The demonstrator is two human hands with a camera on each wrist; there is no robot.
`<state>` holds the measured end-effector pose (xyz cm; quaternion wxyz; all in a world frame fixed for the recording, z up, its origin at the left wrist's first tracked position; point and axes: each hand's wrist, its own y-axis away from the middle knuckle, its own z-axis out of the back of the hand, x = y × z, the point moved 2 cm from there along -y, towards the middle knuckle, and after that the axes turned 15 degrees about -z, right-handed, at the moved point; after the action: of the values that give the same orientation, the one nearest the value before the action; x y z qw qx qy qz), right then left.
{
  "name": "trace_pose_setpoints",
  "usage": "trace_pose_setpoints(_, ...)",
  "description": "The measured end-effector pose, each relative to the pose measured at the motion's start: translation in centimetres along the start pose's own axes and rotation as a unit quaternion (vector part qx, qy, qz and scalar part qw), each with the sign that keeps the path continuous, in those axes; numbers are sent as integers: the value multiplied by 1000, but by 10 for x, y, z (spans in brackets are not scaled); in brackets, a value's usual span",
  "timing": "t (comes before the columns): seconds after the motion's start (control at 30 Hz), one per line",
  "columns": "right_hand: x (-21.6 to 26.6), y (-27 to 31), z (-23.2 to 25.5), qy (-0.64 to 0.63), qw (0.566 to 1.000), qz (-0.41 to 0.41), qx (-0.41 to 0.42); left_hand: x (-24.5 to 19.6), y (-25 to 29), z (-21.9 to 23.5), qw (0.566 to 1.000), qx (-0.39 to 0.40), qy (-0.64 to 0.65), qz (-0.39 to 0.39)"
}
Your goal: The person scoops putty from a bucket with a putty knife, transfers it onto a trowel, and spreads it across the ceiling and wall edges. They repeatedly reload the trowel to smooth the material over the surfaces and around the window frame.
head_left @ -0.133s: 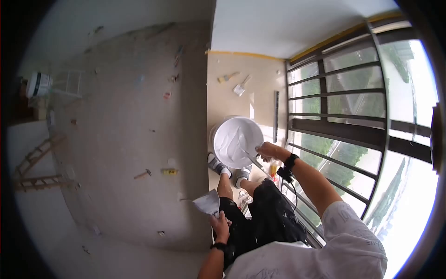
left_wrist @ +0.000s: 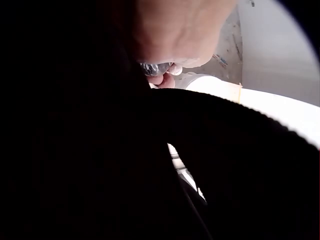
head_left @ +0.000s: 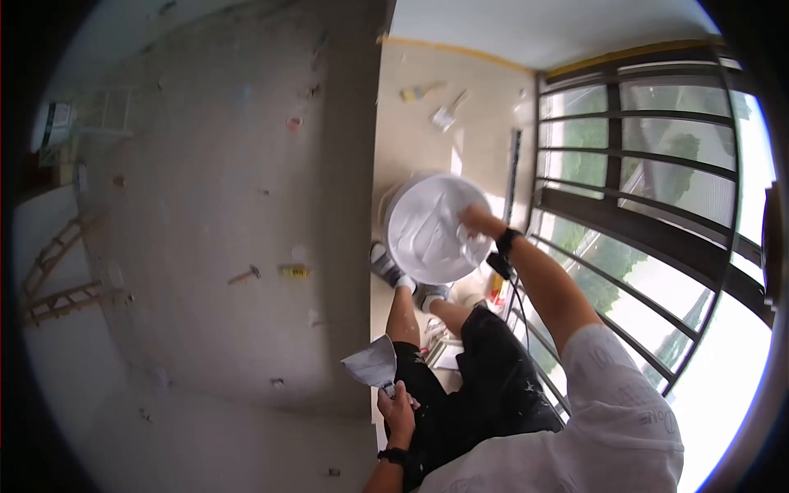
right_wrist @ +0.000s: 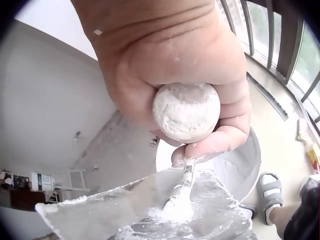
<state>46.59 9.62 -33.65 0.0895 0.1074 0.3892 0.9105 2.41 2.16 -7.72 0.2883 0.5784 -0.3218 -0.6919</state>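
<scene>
My right hand (head_left: 477, 222) is over the mouth of a large white bucket (head_left: 396, 251) with smooth white putty (head_left: 431, 234) inside. In the right wrist view its fingers curl round the rounded, putty-crusted handle (right_wrist: 186, 112) of a wide putty knife (right_wrist: 125, 207); white paste smears the blade and neck. From the head, that blade is mostly hidden by the hand. Lower down, beside the thigh, my left hand (head_left: 399, 411) grips a second putty knife (head_left: 371, 363), its broad metal blade pointing up and left. The left wrist view is mostly dark, with part of the hand (left_wrist: 180, 30) showing.
Two brushes (head_left: 445, 117) and a dark straight strip (head_left: 514, 168) lie beyond the bucket. Window bars (head_left: 633, 222) line the right side. Down left are a hammer (head_left: 244, 275), a yellow packet (head_left: 294, 271) and wooden ladders (head_left: 62, 304). Sandalled feet (head_left: 382, 259) stand close to the bucket.
My right hand has moved from the bucket's near right rim to over its opening, with the putty knife. The head view has shifted; the left hand keeps its grip.
</scene>
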Motion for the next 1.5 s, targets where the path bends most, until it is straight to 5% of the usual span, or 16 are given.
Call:
trace_pose_setpoints(0.03, 26, -26, -12, -54, 985, -164, 1, 0, 5, 13, 1000, -12, -1, 1)
trace_pose_setpoints(0.07, 52, -40, -36, -202, 914, -352, 26, -2, 14, 23, 998, -42, -40, -1)
trace_pose_setpoints(0.1, 79, -40, -48, -44, 978, -202, 4, 0, 16, 24, 997, -55, -56, 7)
trace_pose_setpoints(0.17, 114, -43, -50, 66, 986, -66, 141, 1, 10, 20, 995, -98, -12, 6)
trace_pose_setpoints(0.27, 117, -25, -79, -45, 976, -9, 214, 5, 14, 25, 996, -92, -12, 16)
trace_pose_setpoints(0.3, 131, -15, -34, -136, 936, -157, 283, 3, 11, 26, 997, -80, -14, 8)
trace_pose_setpoints(0.37, 129, 6, 32, -166, 890, -139, 400, 1, 14, 17, 996, -88, 22, -2)
trace_pose_setpoints(0.47, 117, 39, 64, -202, 871, -102, 436, 1, 19, 12, 998, -54, 9, -31)
trace_pose_setpoints(0.6, 122, 126, 107, -315, 867, -168, 349, -12, 31, 15, 995, -37, 84, -25)
trace_pose_setpoints(0.63, 123, 143, 107, -297, 913, -86, 266, -23, 30, 15, 995, -29, 89, -40)
trace_pose_setpoints(0.73, 118, 209, 102, -281, 944, -169, 39, -70, 29, 14, 981, 122, -51, -143)
trace_pose_setpoints(0.9, 104, 325, 173, -299, 877, -291, -237, -153, 15, 6, 918, 291, -156, -222)
trace_pose_setpoints(0.97, 93, 371, 213, -422, 835, -146, -321, -195, 23, -9, 897, 351, -197, -183)
trace_pose_setpoints(1.1, 107, 487, 313, -474, 794, 95, -367, -266, 78, -58, 827, 487, -188, -209)
trace_pose_setpoints(1.2, 123, 533, 342, -481, 771, 174, -379, -283, 124, -87, 809, 517, -151, -236)
trace_pose_setpoints(1.5, 123, 539, 293, -338, 828, 59, -443, -246, 207, -43, 836, 509, -79, -190)
